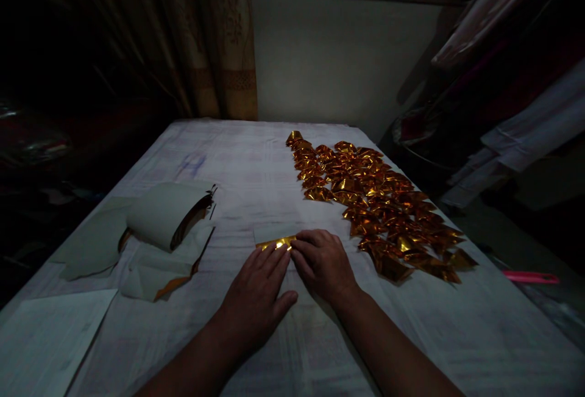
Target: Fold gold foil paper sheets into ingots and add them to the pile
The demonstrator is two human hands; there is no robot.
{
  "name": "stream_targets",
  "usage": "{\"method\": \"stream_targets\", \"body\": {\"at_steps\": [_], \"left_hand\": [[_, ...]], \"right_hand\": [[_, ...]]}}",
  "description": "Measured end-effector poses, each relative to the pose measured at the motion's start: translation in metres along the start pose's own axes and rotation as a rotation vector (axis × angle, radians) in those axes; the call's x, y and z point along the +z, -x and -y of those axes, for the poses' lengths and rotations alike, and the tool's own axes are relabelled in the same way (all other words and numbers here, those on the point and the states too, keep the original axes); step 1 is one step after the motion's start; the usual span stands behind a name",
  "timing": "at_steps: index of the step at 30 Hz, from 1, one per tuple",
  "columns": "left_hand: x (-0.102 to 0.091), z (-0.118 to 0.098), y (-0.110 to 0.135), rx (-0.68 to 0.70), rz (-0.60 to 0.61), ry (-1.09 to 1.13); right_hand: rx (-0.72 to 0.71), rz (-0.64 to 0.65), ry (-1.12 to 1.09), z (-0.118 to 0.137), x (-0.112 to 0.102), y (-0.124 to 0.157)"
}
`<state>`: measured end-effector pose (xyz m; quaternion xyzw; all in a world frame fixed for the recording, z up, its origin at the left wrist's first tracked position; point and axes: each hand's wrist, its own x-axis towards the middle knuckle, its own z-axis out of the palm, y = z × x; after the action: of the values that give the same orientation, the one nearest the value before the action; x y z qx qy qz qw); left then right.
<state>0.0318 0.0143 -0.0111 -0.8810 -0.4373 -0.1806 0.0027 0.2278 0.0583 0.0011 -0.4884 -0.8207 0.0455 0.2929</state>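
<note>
A sheet of gold foil paper (280,243) lies at the middle of the table, its near edge folded into a shiny gold strip and its pale back showing behind. My left hand (261,290) rests flat, fingers stretched out over the strip's left part. At the strip's right end, my right hand (324,263) has its fingers bent round the paper, and its fingertips hide that end. Several folded gold foil pieces (347,186) lie in rows to the right of my hands.
On the left are curled foil-backed sheets (169,214), pale side out. A white sheet (50,336) lies at the near left. The cloth-covered table (247,153) meets a wall (329,61) and a curtain (228,37). Clothes (539,122) hang at right, above a pink handle (532,277).
</note>
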Motion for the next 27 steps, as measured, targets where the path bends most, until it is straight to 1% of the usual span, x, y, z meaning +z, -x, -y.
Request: {"method": "stream_targets", "body": {"at_steps": [5,8,11,15,18,22,27], "left_hand": [[-0.015,0.001,-0.008,-0.059,0.035,0.159],[-0.02,0.004,-0.011,-0.062,0.05,0.202],[-0.019,0.009,-0.009,-0.028,0.038,0.177],[-0.02,0.016,-0.004,0.001,0.019,0.074],[-0.031,0.018,-0.003,-0.025,0.06,0.024],[-0.047,0.018,-0.006,-0.075,0.13,0.0],[-0.053,0.017,-0.008,-0.105,0.127,-0.036]], "right_hand": [[0.094,0.008,0.015,0.008,0.003,-0.003],[0.179,0.028,0.071,0.015,0.005,-0.007],[0.232,0.052,0.11,0.018,0.006,-0.009],[0.262,0.044,0.075,0.014,0.004,-0.007],[0.286,0.029,0.037,0.009,0.002,-0.004],[0.278,0.016,0.015,0.006,0.002,-0.002],[0.245,-0.008,0.039,0.006,0.005,-0.001]]}}
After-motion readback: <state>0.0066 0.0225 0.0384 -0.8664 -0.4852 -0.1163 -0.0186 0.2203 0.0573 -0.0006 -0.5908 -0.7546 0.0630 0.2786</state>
